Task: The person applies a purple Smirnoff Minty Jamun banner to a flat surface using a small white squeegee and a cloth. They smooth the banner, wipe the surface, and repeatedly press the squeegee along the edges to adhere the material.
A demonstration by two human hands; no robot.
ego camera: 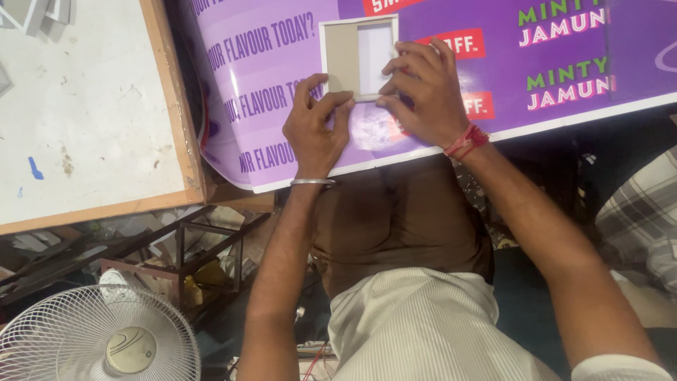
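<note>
A small grey cardboard frame (341,56) with a rectangular window lies on a purple printed poster sheet (451,92) spread over my lap. My left hand (315,127), with a metal bangle at the wrist, pinches the frame's near left corner between thumb and fingers. My right hand (423,92), with a red thread band at the wrist, presses the frame's near right edge with its fingertips. Both hands meet along the frame's near strip (367,97).
A white board with a wooden rim (180,120) lies at the left, with grey card pieces (35,13) at its far corner. Below it stand a dark metal rack (183,247) and a white fan (99,339). Checked cloth (638,212) lies at the right.
</note>
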